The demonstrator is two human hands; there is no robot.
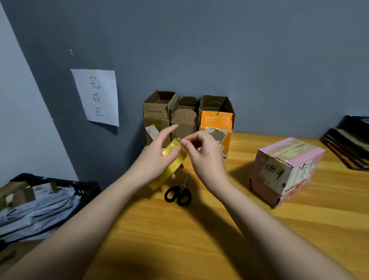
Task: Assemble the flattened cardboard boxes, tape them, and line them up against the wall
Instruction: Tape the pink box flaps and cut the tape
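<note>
Scissors [178, 192] lie under tape roll [173, 159] in left grip [153, 159]; right grip [203, 154] pinches its edge.

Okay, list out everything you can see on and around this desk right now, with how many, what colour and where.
open boxes: three, two brown and one orange, in a row against the wall.
pink box: one, pink, taped on top, on the table at right.
scissors: one, black handles, on the table below the hands.
tape roll: one, yellow, held above the table.
paper sign: one, white with handwriting, on the wall at left.
crate: one, black, left of the table, holding flat cardboard and grey bags.
flat stack: one pile, dark, at the table's far right.
table: one, wood.
left hand: holds the tape roll.
right hand: fingers pinch at the roll's edge.
</note>
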